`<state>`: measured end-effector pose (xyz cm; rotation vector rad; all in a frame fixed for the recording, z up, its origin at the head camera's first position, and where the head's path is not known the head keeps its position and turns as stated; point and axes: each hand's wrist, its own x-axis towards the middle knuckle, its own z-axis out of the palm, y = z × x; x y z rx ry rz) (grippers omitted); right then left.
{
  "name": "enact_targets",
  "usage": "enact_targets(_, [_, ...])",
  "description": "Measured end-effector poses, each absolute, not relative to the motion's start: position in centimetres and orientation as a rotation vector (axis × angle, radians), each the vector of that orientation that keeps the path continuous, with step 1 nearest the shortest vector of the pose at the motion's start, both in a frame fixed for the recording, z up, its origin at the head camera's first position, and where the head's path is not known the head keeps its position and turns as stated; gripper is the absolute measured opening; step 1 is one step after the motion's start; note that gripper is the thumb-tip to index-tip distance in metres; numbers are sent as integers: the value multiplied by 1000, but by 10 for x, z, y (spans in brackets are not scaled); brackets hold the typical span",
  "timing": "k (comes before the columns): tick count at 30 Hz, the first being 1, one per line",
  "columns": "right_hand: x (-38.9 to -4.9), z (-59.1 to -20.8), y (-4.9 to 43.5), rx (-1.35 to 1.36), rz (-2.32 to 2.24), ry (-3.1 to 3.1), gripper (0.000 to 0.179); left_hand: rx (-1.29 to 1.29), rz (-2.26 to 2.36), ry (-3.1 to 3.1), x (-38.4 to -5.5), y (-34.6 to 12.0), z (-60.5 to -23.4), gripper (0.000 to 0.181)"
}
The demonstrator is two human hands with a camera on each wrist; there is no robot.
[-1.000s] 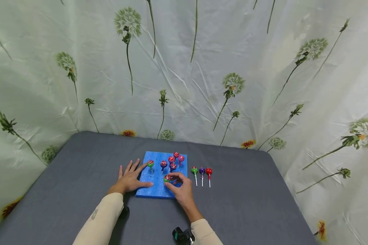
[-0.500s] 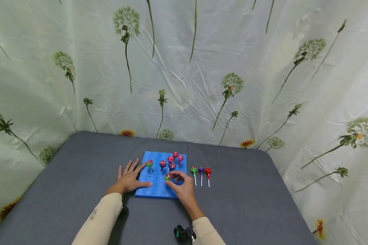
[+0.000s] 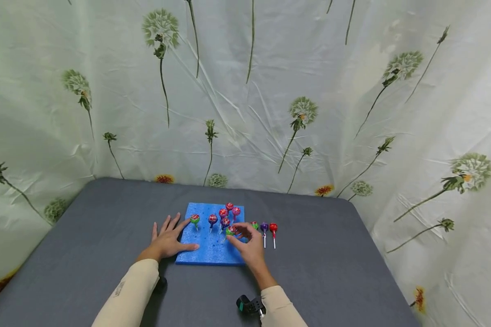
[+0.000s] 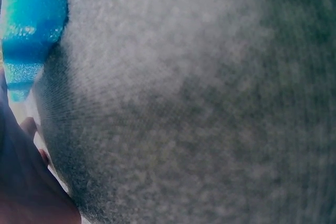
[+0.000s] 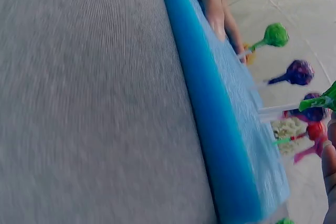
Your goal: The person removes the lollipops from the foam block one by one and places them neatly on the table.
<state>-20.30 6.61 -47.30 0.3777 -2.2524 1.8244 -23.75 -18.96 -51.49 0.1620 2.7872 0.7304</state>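
My right hand (image 3: 249,247) pinches the head of a green-and-red wrapped lollipop (image 3: 230,231) between thumb and fingers, over the right part of a blue foam board (image 3: 210,254). In the right wrist view this lollipop's white stick (image 5: 278,110) points down to the board's top; whether its end sits in a hole I cannot tell. Fingers spread, my left hand (image 3: 167,243) rests on the board's left edge, the index fingertip close beside a standing green lollipop (image 3: 194,219). Several red, pink and dark purple lollipops (image 3: 212,219) stand upright in the board behind.
Right of the board lie a purple lollipop (image 3: 264,228), a red lollipop (image 3: 273,228) and a green one (image 3: 254,225) partly hidden by my right hand. Small holes dot the board. A grey cloth (image 3: 331,272) covers the table; a floral curtain (image 3: 245,113) hangs behind.
My right hand has carried the pinched lollipop right and slightly away from me across the board, now partly covering the loose green one. The left hand stays in place; the head view has shifted slightly.
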Motion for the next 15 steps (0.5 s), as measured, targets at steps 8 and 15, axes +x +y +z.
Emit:
enact_targets(8, [-201, -468, 90, 268, 1787, -2245, 24, 198, 735, 2804, -241, -187, -513, 107])
enact_targets(15, [-209, -466, 102, 298, 1751, -2249, 23, 163, 727, 2798, -238, -190, -514, 107])
